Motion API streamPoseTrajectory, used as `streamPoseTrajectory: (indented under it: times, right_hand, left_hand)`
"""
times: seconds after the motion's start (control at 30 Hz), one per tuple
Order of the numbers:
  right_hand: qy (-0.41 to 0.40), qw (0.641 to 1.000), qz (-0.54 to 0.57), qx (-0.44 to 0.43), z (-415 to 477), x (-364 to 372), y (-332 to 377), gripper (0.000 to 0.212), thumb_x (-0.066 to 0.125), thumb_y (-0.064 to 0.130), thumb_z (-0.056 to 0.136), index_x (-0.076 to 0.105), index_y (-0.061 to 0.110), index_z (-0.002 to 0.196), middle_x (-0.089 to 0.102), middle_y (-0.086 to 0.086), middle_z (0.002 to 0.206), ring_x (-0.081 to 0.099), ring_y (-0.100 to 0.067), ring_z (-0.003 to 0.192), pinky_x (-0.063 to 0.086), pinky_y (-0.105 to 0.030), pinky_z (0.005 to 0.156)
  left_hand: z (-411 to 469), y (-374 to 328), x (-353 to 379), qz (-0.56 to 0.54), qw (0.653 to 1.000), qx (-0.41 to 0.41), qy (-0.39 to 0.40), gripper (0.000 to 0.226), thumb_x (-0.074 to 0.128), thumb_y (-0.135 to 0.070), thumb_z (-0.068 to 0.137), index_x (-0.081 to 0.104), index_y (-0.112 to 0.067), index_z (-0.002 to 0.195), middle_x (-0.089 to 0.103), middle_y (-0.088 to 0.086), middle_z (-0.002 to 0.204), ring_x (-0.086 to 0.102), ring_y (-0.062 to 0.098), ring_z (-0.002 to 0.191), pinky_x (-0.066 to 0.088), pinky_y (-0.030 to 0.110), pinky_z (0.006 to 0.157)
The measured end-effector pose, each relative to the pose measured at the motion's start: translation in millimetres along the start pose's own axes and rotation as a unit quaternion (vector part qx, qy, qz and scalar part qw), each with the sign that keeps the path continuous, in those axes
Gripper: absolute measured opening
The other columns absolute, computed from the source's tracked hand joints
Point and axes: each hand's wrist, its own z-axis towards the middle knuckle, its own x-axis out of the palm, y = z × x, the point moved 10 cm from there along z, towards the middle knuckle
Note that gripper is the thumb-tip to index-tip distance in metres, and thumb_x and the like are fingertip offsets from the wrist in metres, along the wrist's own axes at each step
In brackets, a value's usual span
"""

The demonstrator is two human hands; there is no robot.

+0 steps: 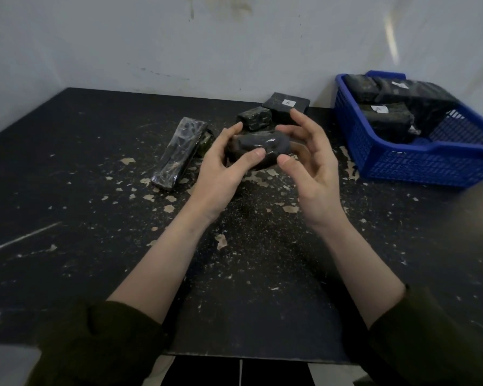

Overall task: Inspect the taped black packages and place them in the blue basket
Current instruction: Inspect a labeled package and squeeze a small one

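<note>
Presently holding a package (258, 146) up between both hands, seemingly clear of the table (67, 190) and square to the head camera: a pose suited to checking the tape, not to carrying. Gripping it with the left hand (223, 168), thumb laid across the near face, fingers curled round the far side, wrapped top turned upward. Hovering the right hand (311, 165) at the package's right end, fingers loosely curved and spread, index raised highest, thumb tip at or just off the wrap; cannot tell whether touching. Probably poised to turn or steady it rather than bear its weight. Reaching forward with both forearms out of dark sleeves (103, 344), converging over mid-table.

Left on the table, apparently awaiting their turn: long package (179, 154) to the left of the hands, small package (254, 118) and labelled package (286, 105) behind them, near the wall (234, 51). Basket (402, 165) at the right, near the right hand, already loaded with stacked packages (385, 118). Only a short swing rightward needed after inspecting.
</note>
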Motion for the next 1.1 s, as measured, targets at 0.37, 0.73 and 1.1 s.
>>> streamPoseTrajectory:
  times: [0.37, 0.73, 1.1]
  right_hand:
    - [-0.027, 0.998, -0.06, 0.01, 3, -4, -9, 0.029, 0.064, -0.001, 0.09, 0.062, 0.011, 0.116, 0.06, -0.007, 0.123, 0.062, -0.007, 0.112, 0.053, -0.018, 0.086]
    - [-0.013, 0.998, 0.062, 0.023, 6, -9, -16, 0.038, 0.059, 0.023, 0.089, 0.062, 0.01, 0.124, 0.063, -0.011, 0.127, 0.062, -0.025, 0.111, 0.056, -0.037, 0.087]
    - [-0.065, 0.907, 0.318, 0.27, 0, -14, -54, 0.062, 0.066, 0.019, 0.088, 0.041, 0.016, 0.145, 0.062, -0.015, 0.126, 0.07, -0.026, 0.101, 0.061, -0.041, 0.075]
  left_hand:
    - [-4, -15, 5, 0.092, 0.992, 0.085, 0.003, 0.051, 0.069, -0.019, 0.085, 0.055, -0.011, 0.133, 0.049, -0.017, 0.134, 0.051, -0.003, 0.125, 0.042, 0.015, 0.104]
    - [-3, -19, -1, 0.089, 0.991, 0.104, -0.013, 0.044, 0.059, -0.017, 0.089, 0.058, -0.011, 0.132, 0.061, -0.001, 0.13, 0.061, 0.007, 0.116, 0.053, 0.029, 0.099]
    - [0, -20, 1, -0.137, 0.987, 0.027, 0.079, 0.041, 0.033, -0.012, 0.096, 0.073, -0.022, 0.096, 0.069, -0.001, 0.09, 0.059, 0.019, 0.083, 0.045, 0.035, 0.07]
